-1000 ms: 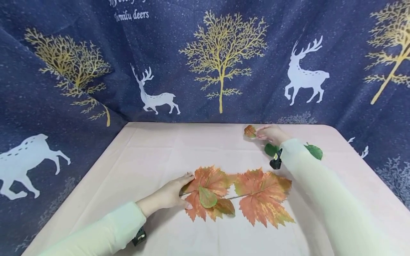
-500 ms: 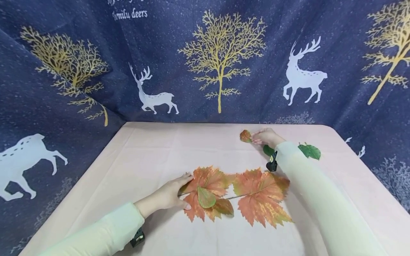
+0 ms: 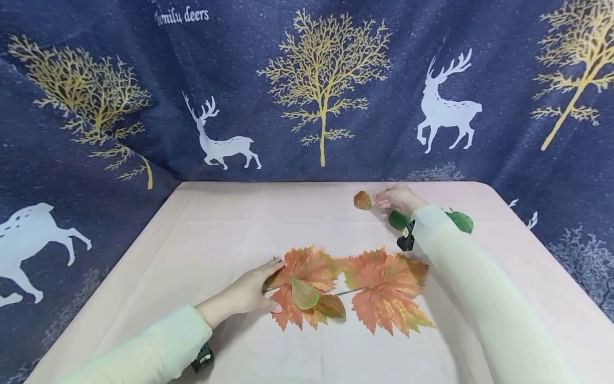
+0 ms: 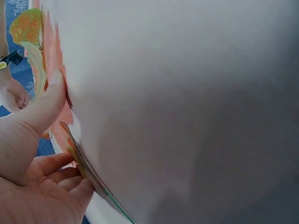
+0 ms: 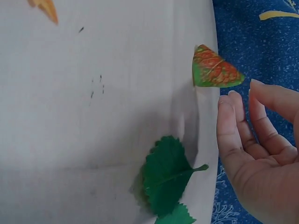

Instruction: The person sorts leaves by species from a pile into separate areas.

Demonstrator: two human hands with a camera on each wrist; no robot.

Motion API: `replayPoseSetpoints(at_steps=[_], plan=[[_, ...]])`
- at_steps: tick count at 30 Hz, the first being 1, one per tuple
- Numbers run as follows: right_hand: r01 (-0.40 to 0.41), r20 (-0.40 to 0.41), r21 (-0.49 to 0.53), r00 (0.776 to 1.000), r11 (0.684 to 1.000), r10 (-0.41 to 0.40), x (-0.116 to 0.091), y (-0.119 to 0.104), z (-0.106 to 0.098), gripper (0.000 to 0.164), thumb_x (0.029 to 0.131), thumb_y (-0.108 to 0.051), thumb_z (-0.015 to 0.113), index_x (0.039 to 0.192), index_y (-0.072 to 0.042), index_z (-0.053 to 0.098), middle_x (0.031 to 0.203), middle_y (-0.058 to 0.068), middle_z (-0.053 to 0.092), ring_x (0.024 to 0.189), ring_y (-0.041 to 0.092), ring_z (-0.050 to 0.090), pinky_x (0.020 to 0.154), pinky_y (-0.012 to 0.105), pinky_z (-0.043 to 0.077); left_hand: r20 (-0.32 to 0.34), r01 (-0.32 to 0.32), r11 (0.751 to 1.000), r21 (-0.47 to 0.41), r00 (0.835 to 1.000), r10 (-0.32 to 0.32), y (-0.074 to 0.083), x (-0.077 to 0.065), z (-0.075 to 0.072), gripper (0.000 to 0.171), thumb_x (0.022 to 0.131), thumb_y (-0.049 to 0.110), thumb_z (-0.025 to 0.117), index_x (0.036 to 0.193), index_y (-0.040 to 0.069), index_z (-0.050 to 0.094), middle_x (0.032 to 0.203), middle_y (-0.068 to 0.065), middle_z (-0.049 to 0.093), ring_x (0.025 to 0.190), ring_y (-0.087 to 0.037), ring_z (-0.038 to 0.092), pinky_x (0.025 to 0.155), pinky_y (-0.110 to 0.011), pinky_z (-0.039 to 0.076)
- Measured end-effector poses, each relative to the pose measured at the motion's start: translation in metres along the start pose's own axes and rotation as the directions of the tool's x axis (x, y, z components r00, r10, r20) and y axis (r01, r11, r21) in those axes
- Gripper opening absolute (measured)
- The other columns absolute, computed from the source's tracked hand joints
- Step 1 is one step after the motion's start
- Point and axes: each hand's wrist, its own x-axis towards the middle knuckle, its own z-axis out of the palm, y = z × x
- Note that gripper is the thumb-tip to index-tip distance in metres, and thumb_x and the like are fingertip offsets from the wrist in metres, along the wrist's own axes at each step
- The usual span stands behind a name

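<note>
At the left end of two orange, jagged-edged artificial maple-like leaves, my left hand (image 3: pixel 247 288) rests with thumb and fingers spread, touching the left leaf (image 3: pixel 314 264). The other large leaf (image 3: pixel 386 282) lies right of it. A small green leaf (image 3: pixel 304 294) and a brownish one (image 3: pixel 332 307) lie on or beside the left leaf. Near the table's back edge, my right hand (image 3: pixel 402 197) has loosely bent fingers with nothing between them. Just left of its fingertips sits a small red-green leaf (image 3: pixel 363 200); the right wrist view shows a narrow gap between this leaf (image 5: pixel 216 69) and the fingers.
A green leaf (image 3: pixel 398 220) lies below the right hand, and another (image 3: pixel 461 221) lies partly behind the right sleeve. Pale cloth covers the table (image 3: pixel 230 213). A dark blue curtain (image 3: pixel 288 133) with trees and deer hangs behind it.
Half a second ago my right fingertips were at the small red-green leaf; now they are apart from it. The left hand has stayed on the large leaf. The head view has shifted slightly.
</note>
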Motion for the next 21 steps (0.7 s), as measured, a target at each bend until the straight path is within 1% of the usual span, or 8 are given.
replayPoseSetpoints(at_steps=[4, 6, 9, 11, 13, 16, 19, 21], plan=[[0.018, 0.004, -0.015, 1.0, 1.0, -0.018, -0.003, -0.004, 0.004, 0.038, 0.095, 0.0, 0.054, 0.127, 0.02, 0.045, 0.08, 0.001, 0.071, 0.074, 0.009, 0.068, 0.089, 0.032, 0.057, -0.008, 0.028, 0.999, -0.026, 1.0, -0.028, 0.002, -0.002, 0.001, 0.093, 0.072, 0.011, 0.085, 0.149, 0.003, 0.034, 0.159, -0.016, 0.024, 0.147, -0.034, 0.023, 0.117, -0.053, 0.026], [0.028, 0.012, -0.03, 1.0, 0.999, -0.028, -0.004, -0.005, 0.006, 0.039, 0.096, -0.001, 0.054, 0.128, 0.019, 0.045, 0.085, 0.002, 0.071, 0.077, 0.009, 0.068, 0.096, 0.036, 0.054, -0.013, 0.039, 0.998, -0.046, 0.999, -0.04, 0.003, -0.003, 0.001, 0.093, 0.072, 0.01, 0.085, 0.149, 0.003, 0.034, 0.159, -0.015, 0.024, 0.147, -0.034, 0.023, 0.117, -0.053, 0.026], [0.023, 0.021, -0.038, 1.0, 0.999, -0.022, -0.007, -0.009, 0.008, 0.04, 0.097, -0.005, 0.054, 0.13, 0.016, 0.045, 0.098, 0.007, 0.071, 0.087, 0.013, 0.068, 0.105, 0.042, 0.046, -0.02, 0.048, 0.996, -0.074, 0.999, -0.05, 0.003, -0.003, 0.0, 0.092, 0.072, 0.009, 0.084, 0.149, 0.003, 0.035, 0.159, -0.015, 0.024, 0.147, -0.034, 0.022, 0.117, -0.054, 0.025], [0.024, 0.036, -0.038, 0.999, 0.999, -0.022, -0.009, -0.012, 0.011, 0.04, 0.097, -0.008, 0.055, 0.13, 0.014, 0.046, 0.105, 0.01, 0.07, 0.094, 0.017, 0.068, 0.109, 0.045, 0.042, -0.024, 0.051, 0.995, -0.082, 0.998, -0.053, 0.003, -0.004, 0.0, 0.091, 0.073, 0.009, 0.084, 0.149, 0.003, 0.035, 0.159, -0.014, 0.024, 0.147, -0.034, 0.021, 0.117, -0.054, 0.025], [0.025, 0.05, -0.031, 0.998, 0.999, -0.023, -0.012, -0.016, 0.014, 0.039, 0.097, -0.009, 0.056, 0.129, 0.012, 0.047, 0.104, 0.009, 0.07, 0.096, 0.019, 0.067, 0.109, 0.045, 0.043, -0.026, 0.049, 0.995, -0.087, 0.998, -0.052, 0.003, -0.004, 0.0, 0.091, 0.073, 0.009, 0.084, 0.149, 0.003, 0.035, 0.159, -0.014, 0.024, 0.147, -0.034, 0.02, 0.117, -0.054, 0.024], [0.036, 0.083, -0.041, 0.996, 0.999, -0.032, -0.017, -0.021, 0.02, 0.039, 0.098, -0.009, 0.055, 0.129, 0.013, 0.048, 0.105, 0.01, 0.071, 0.095, 0.018, 0.068, 0.108, 0.045, 0.044, -0.027, 0.046, 0.995, -0.087, 0.998, -0.049, 0.003, -0.005, -0.001, 0.09, 0.073, 0.008, 0.083, 0.149, 0.002, 0.035, 0.16, -0.014, 0.024, 0.148, -0.033, 0.02, 0.117, -0.053, 0.025], [0.045, 0.121, -0.06, 0.992, 0.997, -0.037, -0.024, -0.024, 0.025, 0.039, 0.1, -0.008, 0.051, 0.131, 0.015, 0.047, 0.109, 0.013, 0.07, 0.087, 0.013, 0.069, 0.107, 0.046, 0.044, -0.022, 0.045, 0.996, -0.08, 0.999, -0.047, 0.004, -0.005, -0.001, 0.09, 0.073, 0.008, 0.083, 0.149, 0.002, 0.035, 0.16, -0.014, 0.024, 0.148, -0.033, 0.02, 0.117, -0.053, 0.025], [0.046, 0.146, -0.06, 0.989, 0.997, -0.037, -0.028, -0.026, 0.028, 0.038, 0.1, -0.007, 0.049, 0.131, 0.016, 0.047, 0.107, 0.011, 0.071, 0.083, 0.01, 0.069, 0.108, 0.049, 0.042, -0.02, 0.046, 0.996, -0.075, 0.999, -0.047, 0.004, -0.004, -0.001, 0.09, 0.073, 0.009, 0.083, 0.149, 0.003, 0.035, 0.16, -0.013, 0.023, 0.147, -0.033, 0.02, 0.117, -0.053, 0.026]])
